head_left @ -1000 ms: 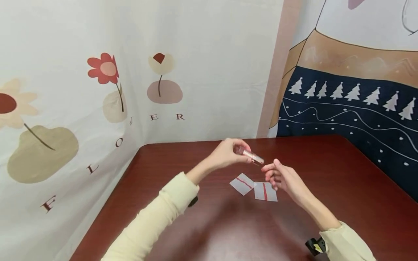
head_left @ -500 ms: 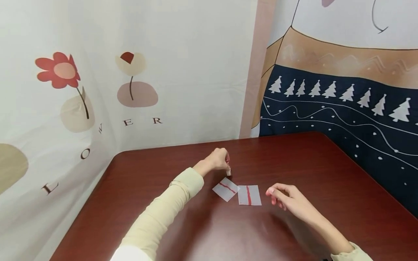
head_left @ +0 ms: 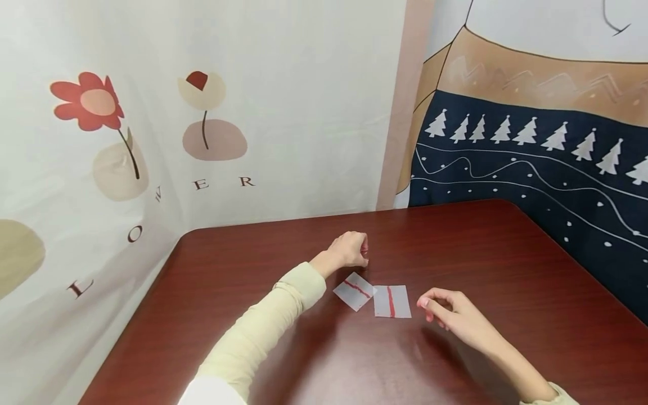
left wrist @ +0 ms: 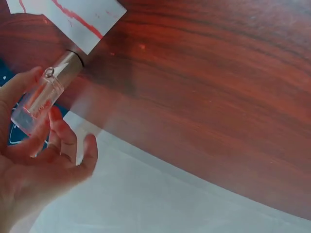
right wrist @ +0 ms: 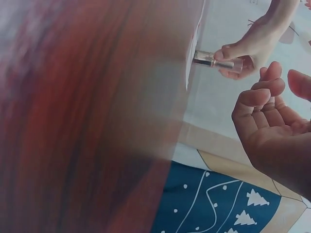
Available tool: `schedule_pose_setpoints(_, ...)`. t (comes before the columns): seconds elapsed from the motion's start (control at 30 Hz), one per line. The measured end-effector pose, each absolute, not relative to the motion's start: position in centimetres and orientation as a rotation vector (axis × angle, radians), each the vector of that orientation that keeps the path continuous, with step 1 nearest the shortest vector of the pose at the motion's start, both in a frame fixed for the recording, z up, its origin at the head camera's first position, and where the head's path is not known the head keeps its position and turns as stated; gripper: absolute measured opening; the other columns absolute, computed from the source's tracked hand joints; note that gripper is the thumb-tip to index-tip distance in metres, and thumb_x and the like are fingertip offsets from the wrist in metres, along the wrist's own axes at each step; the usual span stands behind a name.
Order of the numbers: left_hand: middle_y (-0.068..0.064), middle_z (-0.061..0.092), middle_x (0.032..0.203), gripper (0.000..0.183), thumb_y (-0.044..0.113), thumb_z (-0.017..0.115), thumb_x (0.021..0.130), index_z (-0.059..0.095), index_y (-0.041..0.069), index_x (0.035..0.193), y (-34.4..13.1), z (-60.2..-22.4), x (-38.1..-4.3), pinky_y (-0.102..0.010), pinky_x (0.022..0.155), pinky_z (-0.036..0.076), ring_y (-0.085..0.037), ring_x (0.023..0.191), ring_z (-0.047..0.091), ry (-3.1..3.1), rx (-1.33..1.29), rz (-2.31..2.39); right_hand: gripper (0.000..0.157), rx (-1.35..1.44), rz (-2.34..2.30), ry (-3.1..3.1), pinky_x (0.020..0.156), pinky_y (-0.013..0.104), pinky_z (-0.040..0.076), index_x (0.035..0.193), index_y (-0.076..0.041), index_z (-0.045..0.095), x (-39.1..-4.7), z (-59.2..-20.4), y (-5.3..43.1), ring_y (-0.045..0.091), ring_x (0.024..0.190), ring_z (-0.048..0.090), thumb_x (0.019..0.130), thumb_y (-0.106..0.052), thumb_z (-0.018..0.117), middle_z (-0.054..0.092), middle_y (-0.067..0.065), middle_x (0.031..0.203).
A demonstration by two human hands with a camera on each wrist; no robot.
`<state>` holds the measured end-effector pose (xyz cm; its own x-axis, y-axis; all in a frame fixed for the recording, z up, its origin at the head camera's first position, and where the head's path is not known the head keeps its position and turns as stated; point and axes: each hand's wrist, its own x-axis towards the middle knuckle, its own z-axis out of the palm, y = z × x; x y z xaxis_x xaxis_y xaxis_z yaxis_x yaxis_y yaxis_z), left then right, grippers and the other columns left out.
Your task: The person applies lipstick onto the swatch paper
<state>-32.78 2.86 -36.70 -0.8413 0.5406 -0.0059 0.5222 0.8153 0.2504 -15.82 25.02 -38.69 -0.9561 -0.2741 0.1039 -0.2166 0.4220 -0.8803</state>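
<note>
My left hand (head_left: 349, 249) is at the far middle of the table, just behind two paper pieces. It holds a lipstick tube (left wrist: 70, 65) between thumb and fingers; the tube has a shiny metallic body and a clear end. In the right wrist view the lipstick stands upright, metallic end down at the tabletop. From the head view the hand hides nearly all of it. To the right of the papers hovers my right hand (head_left: 458, 315), fingers loosely curled around nothing. The left paper (head_left: 349, 296) lies turned at an angle, the right paper (head_left: 401, 304) straighter; each bears a red streak.
A dark red-brown wooden table (head_left: 243, 281) fills the lower part of the head view. Behind it hang a white curtain (head_left: 304, 112) with printed flowers and, to the right, a navy cloth (head_left: 496, 174) with white trees.
My left hand has lowered the lipstick from the air between the hands to the table behind the papers, turning it upright. My right hand has moved down, away from it.
</note>
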Motion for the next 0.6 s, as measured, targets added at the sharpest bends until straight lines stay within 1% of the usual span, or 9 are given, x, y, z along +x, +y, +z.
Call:
schedule_pose_setpoints(0.07, -0.001, 0.054, 0.087, 0.045, 0.032, 0.080, 0.071, 0.055, 0.010, 0.100, 2.5, -36.6, -32.0, -0.034, 0.070, 0.047, -0.018, 0.084, 0.056, 2.955, 0.826, 0.387, 0.024, -0.447, -1.591, 2.611, 0.046, 0.023, 0.041, 0.094, -0.001, 0.062, -15.9, -38.7, 24.9, 0.006, 0.050, 0.043, 0.094, -0.025, 0.056, 0.055, 0.009, 0.069)
schedule_pose_setpoints(0.13, -0.004, 0.052, 0.092, 0.059, 0.042, 0.078, 0.072, 0.050, 0.007, 0.110, 2.0, -36.6, -31.0, -0.036, 0.072, 0.046, -0.021, 0.087, 0.055, 3.002, 0.799, 0.452, 0.025, -0.459, -1.595, 2.613, 0.046, 0.024, 0.041, 0.095, -0.001, 0.062, -15.8, -38.6, 24.8, 0.007, 0.050, 0.043, 0.094, -0.025, 0.056, 0.055, 0.010, 0.069)
schedule_pose_setpoints(0.2, -0.006, 0.049, 0.095, 0.064, 0.046, 0.073, 0.076, 0.047, 0.003, 0.115, 1.1, -36.7, -29.7, -0.036, 0.073, 0.044, -0.022, 0.087, 0.052, 3.056, 0.792, 0.557, 0.024, -0.475, -1.601, 2.617, 0.047, 0.024, 0.041, 0.094, 0.000, 0.062, -15.8, -38.4, 24.6, 0.008, 0.050, 0.044, 0.094, -0.024, 0.056, 0.056, 0.010, 0.069)
schedule_pose_setpoints(0.27, -0.006, 0.047, 0.094, 0.058, 0.046, 0.067, 0.081, 0.048, 0.002, 0.113, 0.2, -36.7, -28.1, -0.036, 0.071, 0.043, -0.021, 0.085, 0.050, 3.108, 0.835, 0.640, 0.022, -0.492, -1.602, 2.624, 0.047, 0.024, 0.041, 0.094, 0.000, 0.062, -15.8, -38.3, 24.4, 0.010, 0.051, 0.046, 0.094, -0.022, 0.057, 0.056, 0.011, 0.070)
schedule_pose_setpoints(0.33, -0.005, 0.048, 0.093, 0.047, 0.041, 0.063, 0.086, 0.051, 0.002, 0.109, -0.7, -36.9, -26.4, -0.036, 0.071, 0.042, -0.021, 0.085, 0.049, 3.113, 0.907, 0.671, 0.021, -0.503, -1.589, 2.635, 0.048, 0.024, 0.042, 0.093, 0.000, 0.062, -15.7, -38.2, 24.3, 0.013, 0.051, 0.048, 0.093, -0.021, 0.057, 0.056, 0.010, 0.070)
schedule_pose_setpoints(0.43, -0.005, 0.055, 0.099, 0.036, 0.036, 0.058, 0.090, 0.059, 0.005, 0.108, -1.6, -37.6, -23.8, -0.039, 0.077, 0.045, -0.021, 0.095, 0.053, 3.018, 1.084, 0.567, 0.022, -0.498, -1.546, 2.657, 0.049, 0.024, 0.043, 0.093, -0.002, 0.062, -15.5, -38.2, 24.4, 0.016, 0.054, 0.051, 0.093, -0.023, 0.057, 0.057, 0.007, 0.070)
schedule_pose_setpoints(0.5, -0.002, 0.059, 0.099, 0.031, 0.035, 0.056, 0.092, 0.064, 0.008, 0.104, -2.0, -38.2, -22.4, -0.036, 0.078, 0.047, -0.017, 0.094, 0.056, 2.903, 1.211, 0.441, 0.021, -0.494, -1.516, 2.660, 0.049, 0.023, 0.043, 0.092, -0.002, 0.062, -15.4, -38.3, 24.4, 0.017, 0.056, 0.052, 0.093, -0.023, 0.057, 0.057, 0.007, 0.070)
schedule_pose_setpoints(0.6, 0.002, 0.063, 0.100, 0.031, 0.037, 0.055, 0.093, 0.070, 0.011, 0.103, -2.3, -39.3, -21.1, -0.027, 0.079, 0.048, -0.010, 0.094, 0.059, 2.798, 1.377, 0.249, 0.019, -0.509, -1.471, 2.661, 0.050, 0.023, 0.044, 0.090, -0.003, 0.061, -15.1, -38.6, 24.5, 0.014, 0.057, 0.052, 0.093, -0.021, 0.057, 0.057, 0.005, 0.068)
